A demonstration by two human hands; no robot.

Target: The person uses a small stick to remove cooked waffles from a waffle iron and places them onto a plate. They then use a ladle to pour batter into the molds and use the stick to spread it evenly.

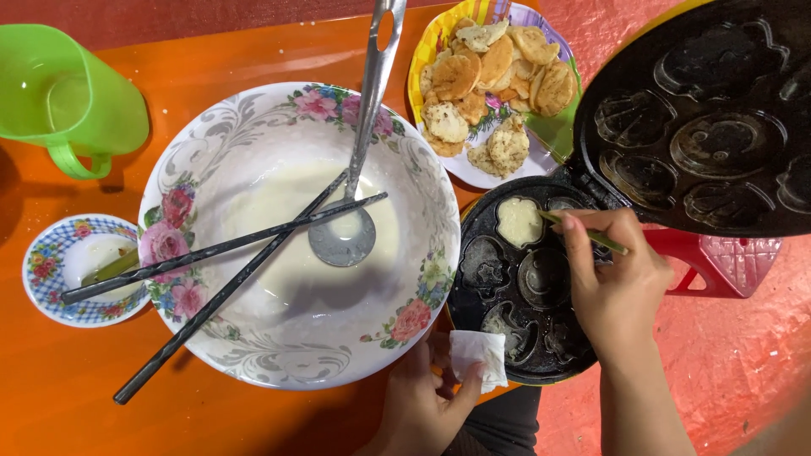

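My right hand [612, 283] hovers over a black mould pan [541, 279] and grips a thin green stick [610, 243] whose tip points at the one cavity filled with pale batter [519, 221]. Beside the pan's near rim, my left hand [427, 401] pinches a folded white paper tissue [480, 355]. The pan's hinged lid [710, 118] stands open at the right, its shaped cavities showing. A large floral bowl [300, 232] holds pale batter, a metal ladle [355, 190] and two black chopsticks [228, 253] laid across it.
A patterned plate [494, 89] of several browned small cakes sits behind the pan. A green plastic jug [63, 97] stands at the far left. A small blue-patterned dish [80, 270] holds white paste. A red stool [718, 262] is under the lid.
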